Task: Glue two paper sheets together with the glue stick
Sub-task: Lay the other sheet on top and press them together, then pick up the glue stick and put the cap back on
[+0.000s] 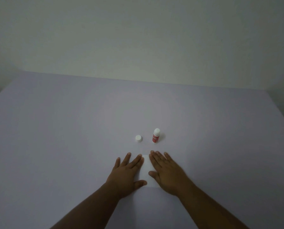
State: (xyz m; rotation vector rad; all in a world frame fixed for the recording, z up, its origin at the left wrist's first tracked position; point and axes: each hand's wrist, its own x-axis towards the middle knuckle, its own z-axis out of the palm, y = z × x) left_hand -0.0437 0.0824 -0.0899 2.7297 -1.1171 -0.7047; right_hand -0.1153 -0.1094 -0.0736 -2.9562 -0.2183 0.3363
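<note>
Paper (146, 172), white and flat, lies between the two hands, mostly covered by them; whether it is one sheet or two stacked cannot be told. Its long axis runs away from the person. Left hand (124, 175) and right hand (167, 172) both rest palm down with fingers spread, clamped on nothing, pressing its side edges. I judge this to be the smoothing press after gluing. Just beyond the right hand's fingertips the glue stick (155, 136) stands upright, a red cylinder with a rounded white top, so the right hand is nearer it. Its small round white cap (138, 138) sits apart, beyond the left hand's fingers. All rests on a smooth, matte lilac table (55, 129).
</note>
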